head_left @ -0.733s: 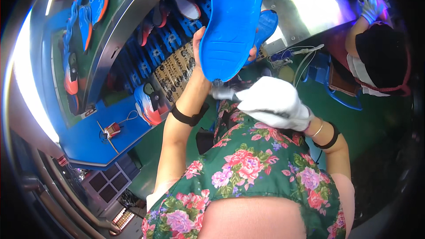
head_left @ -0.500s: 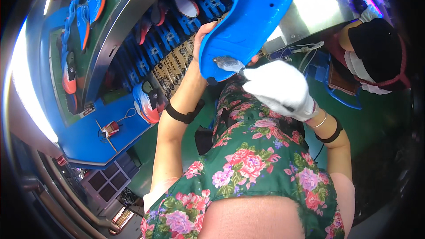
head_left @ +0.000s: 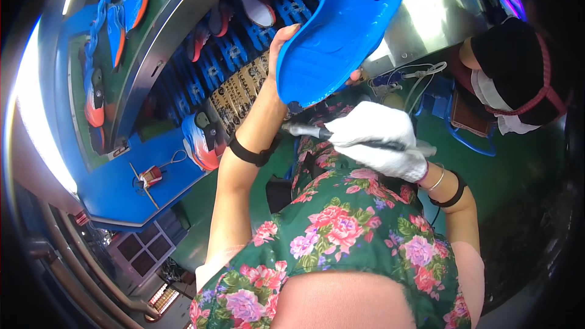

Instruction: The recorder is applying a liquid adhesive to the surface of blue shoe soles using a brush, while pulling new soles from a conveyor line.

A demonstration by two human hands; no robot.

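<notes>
A bright blue foam shoe sole (head_left: 329, 49), with a group of round holes toward its far end, is held up and tilted by my left hand (head_left: 280, 49). My left thumb shows on its left edge, and fingertips curl round the right edge. Its hollow side faces me and has a wet-looking sheen. My right hand (head_left: 378, 137), in a white glove, is closed round the dark handle of a small brush (head_left: 301, 130). The brush's pale bristles point left, just below the sole's near end and apart from it.
On the left, a blue table (head_left: 122, 192) bears a blue-and-orange shoe (head_left: 203, 141) and a small red pot with a stick (head_left: 150, 176). Several soles (head_left: 116, 30) lie on a green belt. A metal-edged conveyor (head_left: 420, 18) curves ahead. A co-worker (head_left: 512, 67) sits at right.
My right hand has drawn the brush off the sole's inside, down and toward me. The sole stays in my left hand, almost unmoved. At right, the co-worker's gloved hand has gone from sight.
</notes>
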